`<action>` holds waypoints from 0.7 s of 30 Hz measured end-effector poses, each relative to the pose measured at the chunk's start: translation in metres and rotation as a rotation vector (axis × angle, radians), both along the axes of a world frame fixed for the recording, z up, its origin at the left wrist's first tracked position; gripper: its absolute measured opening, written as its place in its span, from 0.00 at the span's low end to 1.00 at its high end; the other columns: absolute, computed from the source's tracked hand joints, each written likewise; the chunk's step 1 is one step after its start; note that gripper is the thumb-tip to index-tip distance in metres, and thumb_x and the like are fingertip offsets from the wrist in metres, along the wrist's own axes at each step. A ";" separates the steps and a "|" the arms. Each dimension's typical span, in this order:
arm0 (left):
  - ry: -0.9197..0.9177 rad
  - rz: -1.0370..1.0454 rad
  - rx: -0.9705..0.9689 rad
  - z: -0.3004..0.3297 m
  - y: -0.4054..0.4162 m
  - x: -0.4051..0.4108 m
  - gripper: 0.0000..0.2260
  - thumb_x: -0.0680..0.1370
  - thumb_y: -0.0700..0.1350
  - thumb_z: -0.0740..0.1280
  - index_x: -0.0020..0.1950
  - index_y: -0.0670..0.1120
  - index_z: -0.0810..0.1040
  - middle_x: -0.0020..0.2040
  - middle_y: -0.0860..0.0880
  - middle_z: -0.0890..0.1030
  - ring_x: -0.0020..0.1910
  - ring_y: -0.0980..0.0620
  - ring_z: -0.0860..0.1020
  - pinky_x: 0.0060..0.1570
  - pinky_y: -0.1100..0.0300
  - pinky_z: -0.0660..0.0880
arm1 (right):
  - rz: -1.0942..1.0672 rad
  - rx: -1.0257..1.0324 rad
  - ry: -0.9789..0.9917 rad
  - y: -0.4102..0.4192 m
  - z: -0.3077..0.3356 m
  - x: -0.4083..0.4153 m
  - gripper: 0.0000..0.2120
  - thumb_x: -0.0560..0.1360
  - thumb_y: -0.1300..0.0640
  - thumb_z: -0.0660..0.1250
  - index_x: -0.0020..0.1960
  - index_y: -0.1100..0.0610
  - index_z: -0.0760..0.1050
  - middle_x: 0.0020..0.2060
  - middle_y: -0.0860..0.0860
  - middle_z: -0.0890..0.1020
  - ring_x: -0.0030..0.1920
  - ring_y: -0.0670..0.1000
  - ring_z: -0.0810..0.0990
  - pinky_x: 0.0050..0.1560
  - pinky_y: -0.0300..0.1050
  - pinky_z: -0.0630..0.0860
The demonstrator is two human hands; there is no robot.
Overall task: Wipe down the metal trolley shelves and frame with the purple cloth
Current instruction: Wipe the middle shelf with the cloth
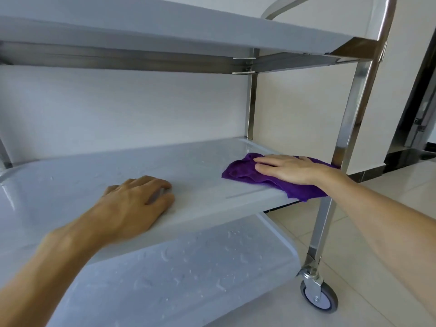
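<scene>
The purple cloth lies crumpled on the right end of the trolley's middle shelf, its edge hanging over the front rim. My right hand presses flat on the cloth with straight fingers, beside the right front metal post. On the front part of the same shelf rests my left hand, its fingers curled loosely on the wet surface and holding nothing. Water drops cover the middle shelf and the bottom shelf.
The top shelf hangs close above, with metal rails under it. A rear post stands at the shelf's back right corner. A caster wheel sits on the tiled floor. A white wall is behind; a dark door frame at right.
</scene>
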State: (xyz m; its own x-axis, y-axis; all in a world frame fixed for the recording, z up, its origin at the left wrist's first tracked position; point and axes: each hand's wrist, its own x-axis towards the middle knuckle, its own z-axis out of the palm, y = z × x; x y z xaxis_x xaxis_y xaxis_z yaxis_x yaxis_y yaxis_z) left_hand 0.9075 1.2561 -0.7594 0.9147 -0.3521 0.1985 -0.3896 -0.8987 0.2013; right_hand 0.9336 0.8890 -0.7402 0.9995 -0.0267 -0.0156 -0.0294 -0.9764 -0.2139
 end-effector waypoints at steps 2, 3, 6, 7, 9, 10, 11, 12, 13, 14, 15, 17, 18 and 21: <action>-0.013 -0.019 0.002 -0.001 -0.004 -0.003 0.23 0.79 0.64 0.48 0.70 0.62 0.68 0.73 0.61 0.68 0.71 0.54 0.67 0.71 0.53 0.60 | -0.099 -0.033 0.026 0.007 0.001 0.009 0.33 0.73 0.22 0.42 0.76 0.30 0.53 0.79 0.39 0.54 0.80 0.50 0.50 0.76 0.65 0.42; -0.019 -0.027 0.008 -0.001 -0.005 -0.003 0.22 0.79 0.63 0.48 0.70 0.61 0.68 0.73 0.60 0.68 0.71 0.53 0.67 0.71 0.53 0.60 | -0.132 -0.046 0.048 0.012 0.003 0.012 0.34 0.73 0.22 0.41 0.76 0.31 0.51 0.80 0.39 0.53 0.80 0.51 0.48 0.76 0.66 0.42; -0.024 -0.036 0.024 -0.002 -0.003 -0.003 0.22 0.80 0.63 0.48 0.70 0.60 0.68 0.73 0.60 0.68 0.71 0.52 0.66 0.70 0.52 0.60 | -0.166 -0.048 0.072 0.025 -0.001 0.015 0.40 0.67 0.18 0.40 0.77 0.31 0.49 0.80 0.40 0.49 0.80 0.53 0.44 0.74 0.68 0.39; -0.030 -0.038 0.021 -0.002 -0.003 -0.003 0.23 0.80 0.63 0.47 0.70 0.60 0.68 0.73 0.60 0.68 0.71 0.52 0.66 0.69 0.52 0.60 | -0.164 -0.042 0.062 0.027 -0.002 0.016 0.42 0.66 0.17 0.40 0.77 0.31 0.48 0.80 0.40 0.49 0.80 0.54 0.44 0.74 0.69 0.38; -0.036 -0.044 0.023 -0.002 -0.004 -0.001 0.24 0.79 0.64 0.47 0.70 0.60 0.68 0.72 0.60 0.69 0.70 0.52 0.67 0.69 0.52 0.60 | -0.168 -0.045 0.055 0.031 -0.002 0.021 0.44 0.65 0.16 0.41 0.77 0.31 0.48 0.80 0.40 0.48 0.80 0.55 0.43 0.74 0.70 0.38; -0.032 -0.048 0.028 -0.002 -0.004 -0.001 0.24 0.78 0.64 0.46 0.70 0.60 0.68 0.72 0.60 0.69 0.70 0.52 0.67 0.69 0.52 0.60 | -0.173 -0.051 0.058 0.036 -0.001 0.025 0.43 0.65 0.16 0.41 0.77 0.31 0.48 0.80 0.41 0.48 0.80 0.55 0.44 0.74 0.70 0.38; -0.031 -0.052 0.028 -0.003 -0.004 -0.002 0.25 0.77 0.65 0.45 0.70 0.60 0.67 0.71 0.60 0.69 0.70 0.53 0.67 0.69 0.53 0.60 | -0.173 -0.052 0.057 0.042 0.000 0.031 0.42 0.66 0.17 0.41 0.77 0.32 0.48 0.81 0.41 0.48 0.80 0.56 0.44 0.74 0.71 0.38; -0.032 -0.057 0.021 -0.003 -0.003 -0.003 0.26 0.77 0.66 0.44 0.69 0.61 0.67 0.71 0.61 0.69 0.70 0.54 0.67 0.69 0.53 0.60 | -0.163 -0.053 0.052 0.050 0.000 0.039 0.42 0.67 0.17 0.42 0.77 0.32 0.48 0.81 0.42 0.48 0.80 0.57 0.44 0.73 0.71 0.37; -0.036 -0.061 0.011 -0.004 -0.002 -0.004 0.27 0.76 0.67 0.43 0.69 0.62 0.67 0.70 0.63 0.69 0.70 0.55 0.67 0.70 0.54 0.61 | -0.143 -0.057 0.052 0.059 0.000 0.047 0.42 0.68 0.18 0.42 0.77 0.32 0.48 0.81 0.43 0.47 0.80 0.58 0.44 0.73 0.72 0.37; -0.042 -0.059 0.002 -0.005 -0.001 -0.005 0.28 0.75 0.69 0.42 0.68 0.63 0.67 0.69 0.65 0.68 0.69 0.57 0.67 0.69 0.56 0.61 | -0.114 -0.061 0.057 0.070 0.000 0.057 0.41 0.68 0.18 0.42 0.78 0.33 0.48 0.81 0.44 0.47 0.80 0.58 0.43 0.73 0.72 0.37; -0.049 -0.046 -0.009 -0.006 0.001 -0.006 0.30 0.74 0.70 0.40 0.68 0.64 0.67 0.67 0.68 0.68 0.69 0.59 0.67 0.69 0.57 0.61 | -0.079 -0.067 0.061 0.081 0.000 0.067 0.41 0.68 0.18 0.42 0.78 0.33 0.47 0.81 0.45 0.47 0.80 0.59 0.42 0.73 0.73 0.36; -0.072 -0.013 -0.045 -0.006 0.002 -0.005 0.29 0.72 0.73 0.40 0.67 0.67 0.66 0.63 0.74 0.66 0.67 0.62 0.67 0.67 0.58 0.63 | 0.013 -0.076 0.066 0.104 0.000 0.085 0.41 0.69 0.19 0.42 0.78 0.33 0.46 0.81 0.46 0.45 0.80 0.61 0.41 0.72 0.73 0.36; -0.086 -0.004 -0.062 -0.006 0.002 -0.003 0.28 0.72 0.74 0.40 0.66 0.69 0.65 0.61 0.76 0.66 0.66 0.64 0.68 0.66 0.58 0.64 | 0.073 -0.079 0.068 0.116 0.000 0.091 0.41 0.69 0.19 0.42 0.78 0.33 0.45 0.81 0.46 0.45 0.80 0.62 0.41 0.72 0.73 0.36; -0.123 0.012 -0.068 -0.004 0.000 -0.002 0.27 0.71 0.77 0.39 0.63 0.73 0.63 0.62 0.79 0.63 0.61 0.72 0.66 0.58 0.60 0.67 | 0.274 -0.074 0.058 0.140 -0.004 0.098 0.38 0.71 0.20 0.44 0.78 0.32 0.46 0.81 0.45 0.45 0.80 0.62 0.40 0.72 0.72 0.34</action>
